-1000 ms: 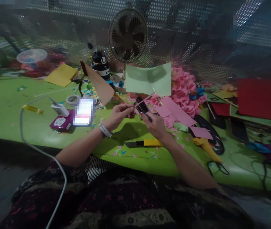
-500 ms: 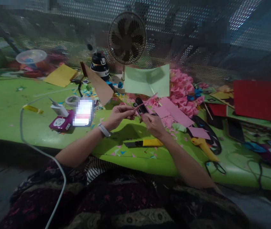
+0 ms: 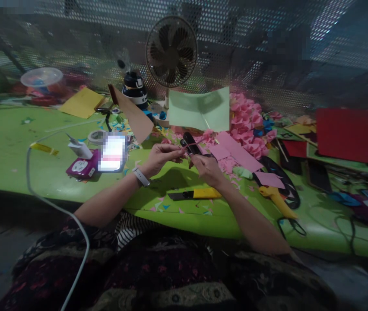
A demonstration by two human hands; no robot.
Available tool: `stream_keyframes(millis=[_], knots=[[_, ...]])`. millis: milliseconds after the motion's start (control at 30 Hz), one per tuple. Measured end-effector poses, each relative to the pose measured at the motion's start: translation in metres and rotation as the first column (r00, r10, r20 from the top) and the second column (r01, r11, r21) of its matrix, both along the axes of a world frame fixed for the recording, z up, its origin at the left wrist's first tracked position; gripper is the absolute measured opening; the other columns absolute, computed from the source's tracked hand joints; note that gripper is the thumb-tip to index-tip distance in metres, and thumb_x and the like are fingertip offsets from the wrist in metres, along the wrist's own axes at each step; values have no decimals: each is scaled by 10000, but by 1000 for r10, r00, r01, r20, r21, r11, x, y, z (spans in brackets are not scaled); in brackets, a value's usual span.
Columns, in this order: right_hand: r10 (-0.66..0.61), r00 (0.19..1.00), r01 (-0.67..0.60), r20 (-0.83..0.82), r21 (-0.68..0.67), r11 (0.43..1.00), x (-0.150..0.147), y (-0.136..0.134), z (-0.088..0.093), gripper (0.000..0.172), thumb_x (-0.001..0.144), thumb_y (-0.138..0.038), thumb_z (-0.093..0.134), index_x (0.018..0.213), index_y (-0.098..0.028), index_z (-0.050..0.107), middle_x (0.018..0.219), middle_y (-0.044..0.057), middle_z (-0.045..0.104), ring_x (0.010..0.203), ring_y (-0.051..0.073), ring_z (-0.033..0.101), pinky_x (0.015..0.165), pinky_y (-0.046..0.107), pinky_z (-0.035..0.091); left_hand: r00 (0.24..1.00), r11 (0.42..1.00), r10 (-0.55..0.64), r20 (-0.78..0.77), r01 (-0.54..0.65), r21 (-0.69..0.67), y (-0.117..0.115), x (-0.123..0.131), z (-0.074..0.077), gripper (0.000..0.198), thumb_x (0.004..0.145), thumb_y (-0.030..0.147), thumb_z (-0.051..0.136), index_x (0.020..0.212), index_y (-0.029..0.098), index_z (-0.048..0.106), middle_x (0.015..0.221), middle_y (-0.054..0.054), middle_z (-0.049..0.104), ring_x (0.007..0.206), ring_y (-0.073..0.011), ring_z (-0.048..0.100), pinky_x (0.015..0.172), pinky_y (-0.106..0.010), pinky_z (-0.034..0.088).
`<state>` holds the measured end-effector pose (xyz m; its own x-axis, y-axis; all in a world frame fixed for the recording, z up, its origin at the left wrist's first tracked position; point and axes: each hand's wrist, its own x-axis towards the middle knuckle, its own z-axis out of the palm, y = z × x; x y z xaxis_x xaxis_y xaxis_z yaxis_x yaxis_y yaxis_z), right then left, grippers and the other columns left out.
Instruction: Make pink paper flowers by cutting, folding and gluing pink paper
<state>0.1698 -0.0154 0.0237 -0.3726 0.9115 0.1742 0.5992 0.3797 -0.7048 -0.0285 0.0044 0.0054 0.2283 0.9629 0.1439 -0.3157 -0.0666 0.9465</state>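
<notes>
Over the green table point(image 3: 15, 155), my left hand point(image 3: 161, 156) pinches one end of a thin pink paper strip point(image 3: 200, 140). My right hand point(image 3: 207, 167) is closed round a small black tool point(image 3: 191, 143) that meets the strip; I cannot make out what kind of tool it is. A white watch sits on my left wrist. Just below my hands lies a yellow and black utility knife point(image 3: 194, 194). Pink paper pieces point(image 3: 239, 151) and small cuttings lie to the right of my hands.
A small fan point(image 3: 171, 51) stands behind a pale green sheet point(image 3: 199, 109). Pink paper flowers point(image 3: 249, 121), red card point(image 3: 349, 131) and a yellow glue gun point(image 3: 277, 199) lie right. A phone point(image 3: 112, 152), a plug strip and a white cable point(image 3: 41, 194) are left.
The pink strip's free end has drawn in and curled slightly near the tool. Both hands stay in nearly the same place.
</notes>
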Motion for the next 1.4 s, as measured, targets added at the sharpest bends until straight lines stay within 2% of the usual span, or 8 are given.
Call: stream_keyframes(millis=[467, 633, 867, 933, 1000, 1100, 1233, 1400], knots=[[50, 998, -52, 27, 54, 997, -1, 0, 0, 506, 968, -520, 335, 671, -200, 591, 691, 44, 626, 631, 163, 551, 600, 279, 355, 1000, 1000, -12, -1, 12, 10, 0, 0, -2, 291, 625, 413, 884, 752, 172, 779, 745, -54, 740, 600, -125, 653, 639, -296, 551], [43, 998, -44, 54, 16, 999, -1, 0, -2, 493, 961, -517, 346, 661, -204, 581, 603, 30, 564, 565, 158, 494, 550, 283, 319, 1000, 1000, -5, 19, 5, -7, 0, 3, -3, 339, 587, 449, 895, 706, 170, 743, 710, -28, 711, 576, -108, 626, 622, -288, 522], [73, 996, -73, 41, 10, 997, -3, 0, -7, 514, 984, -553, 331, 778, -186, 625, 627, 28, 603, 569, 157, 539, 556, 277, 356, 997, 999, 31, 73, -34, 31, -1, 5, -1, 335, 585, 438, 901, 643, 170, 709, 598, 6, 660, 543, -84, 585, 580, -247, 476], [36, 999, -38, 38, 62, 997, -4, 0, -12, 467, 979, -555, 384, 938, -176, 653, 710, 42, 661, 606, 172, 589, 573, 280, 397, 994, 995, 76, 85, -81, 57, 0, 6, -1, 339, 595, 444, 896, 631, 168, 701, 580, 10, 650, 532, -74, 565, 567, -234, 461], [-9, 1000, 8, 5, 159, 987, -6, 0, -19, 438, 965, -540, 461, 1127, -173, 638, 908, 83, 724, 746, 206, 665, 649, 297, 468, 989, 990, 112, 94, -119, 74, 0, 6, -2, 341, 608, 439, 891, 622, 164, 690, 580, 10, 644, 527, -68, 547, 563, -227, 452], [-8, 1000, 12, -15, 292, 956, -7, 2, -26, 405, 970, -485, 499, 1229, -202, 630, 1151, 112, 718, 989, 249, 689, 820, 349, 528, 984, 986, 137, 112, -146, 74, 2, 6, -4, 346, 622, 426, 890, 622, 157, 671, 589, 10, 635, 535, -62, 533, 564, -219, 441], [64, 998, -53, -25, 327, 943, -5, 5, -29, 348, 981, -421, 502, 1212, -219, 668, 1201, 99, 716, 1080, 252, 677, 935, 387, 529, 988, 994, 104, 117, -109, 31, 4, 5, -6, 349, 607, 442, 895, 664, 161, 698, 588, 14, 622, 551, -65, 529, 563, -214, 430], [103, 994, -95, -19, 256, 962, -3, 5, -26, 347, 975, -409, 514, 1220, -214, 663, 1153, 93, 728, 1017, 240, 691, 874, 372, 545, 992, 998, 61, 108, -60, -16, 5, 4, -5, 354, 581, 448, 906, 647, 159, 712, 592, 8, 629, 541, -60, 519, 546, -209, 417]])
